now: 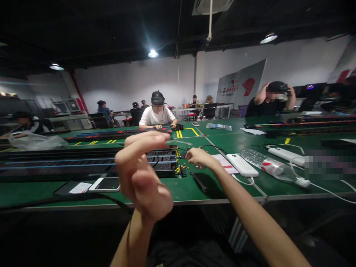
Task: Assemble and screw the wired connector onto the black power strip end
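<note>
My left hand (142, 174) is raised close to the camera, blurred, with its fingers curved over the thumb and nothing visible in it. My right hand (198, 157) reaches low over the green workbench (183, 189), just right of a black multi-socket unit (162, 160). Small yellow parts (178, 169) lie below those fingertips. Whether the right fingers hold anything is hidden. A thin black cable (207, 147) runs just beyond them. A black phone (204, 181) lies face down beneath my right forearm.
A long black rail with blue stripes (61, 165) runs left along the bench. Phones lie at its front edge. To the right are a white power bank (241, 165) and a plastic bottle (267, 165) lying on its side. Co-workers sit at benches beyond.
</note>
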The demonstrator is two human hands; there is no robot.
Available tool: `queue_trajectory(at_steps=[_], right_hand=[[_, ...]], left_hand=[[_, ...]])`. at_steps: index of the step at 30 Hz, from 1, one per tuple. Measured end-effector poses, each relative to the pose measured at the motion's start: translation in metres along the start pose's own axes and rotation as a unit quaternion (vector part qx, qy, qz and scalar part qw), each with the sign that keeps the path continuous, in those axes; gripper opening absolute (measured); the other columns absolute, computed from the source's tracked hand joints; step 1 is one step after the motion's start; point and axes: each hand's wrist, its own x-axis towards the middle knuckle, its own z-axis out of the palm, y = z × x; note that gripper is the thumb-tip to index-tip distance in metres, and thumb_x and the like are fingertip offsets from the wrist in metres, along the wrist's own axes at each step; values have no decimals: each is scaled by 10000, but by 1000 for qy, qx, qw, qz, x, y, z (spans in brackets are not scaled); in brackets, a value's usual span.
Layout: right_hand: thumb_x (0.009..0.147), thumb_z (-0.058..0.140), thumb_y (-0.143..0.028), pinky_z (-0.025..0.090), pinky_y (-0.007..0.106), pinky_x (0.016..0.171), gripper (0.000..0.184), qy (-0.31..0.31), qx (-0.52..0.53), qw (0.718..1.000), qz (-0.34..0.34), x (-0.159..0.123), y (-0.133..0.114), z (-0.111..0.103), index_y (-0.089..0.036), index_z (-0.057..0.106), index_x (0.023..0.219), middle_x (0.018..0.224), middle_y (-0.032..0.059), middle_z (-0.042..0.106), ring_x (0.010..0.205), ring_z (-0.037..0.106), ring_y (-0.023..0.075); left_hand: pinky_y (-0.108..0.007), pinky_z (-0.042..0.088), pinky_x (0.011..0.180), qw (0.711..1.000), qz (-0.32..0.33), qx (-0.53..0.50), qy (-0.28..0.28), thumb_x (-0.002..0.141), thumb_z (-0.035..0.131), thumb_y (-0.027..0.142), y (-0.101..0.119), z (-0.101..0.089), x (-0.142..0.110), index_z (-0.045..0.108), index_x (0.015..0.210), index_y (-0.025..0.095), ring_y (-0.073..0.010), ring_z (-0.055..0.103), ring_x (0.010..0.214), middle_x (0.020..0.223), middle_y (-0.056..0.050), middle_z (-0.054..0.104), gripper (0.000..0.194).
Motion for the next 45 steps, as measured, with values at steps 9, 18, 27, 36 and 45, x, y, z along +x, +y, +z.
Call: queue_trajectory(at_steps=[9,18,27,36,45], right_hand=[[573,695,-31,509,332,693,169,-25,4,998,55,54,19,60,-185,701,641,746,111,722,825,709,306],[640,712,-100,495,395,763,92,54,24,996,66,76,44,77,-171,689,694,879,186,723,912,689,341],[848,515,-209,498,297,808,213,166,177,970,-21,104,58,100,-185,709,932,959,80,737,888,679,203],[734,631,-346,501,339,790,235,206,422,872,-138,117,64,129,-155,717,841,846,76,734,778,655,204],[793,514,-322,490,282,717,257,162,488,856,-55,111,56,125,-180,707,885,884,47,727,800,633,173]], left_hand=[[-288,499,757,982,-134,115,-74,1024,311,461,-133,1,-8,631,1015,182,-155,617,824,911,-48,673,424],[-298,486,876,876,-308,207,-308,993,377,352,-238,-16,-62,659,1041,187,-194,647,977,1046,-59,718,330],[-299,468,985,816,-287,261,-429,925,503,229,-264,-8,-85,679,1162,188,-201,638,1085,1194,-66,697,298],[-275,492,907,791,-258,308,-461,915,576,276,-258,-1,-89,746,1054,244,-202,671,1004,1091,-33,740,221],[-306,478,907,760,-283,410,-417,936,530,234,-254,0,-85,712,1086,237,-227,641,1055,1110,-59,729,236]])
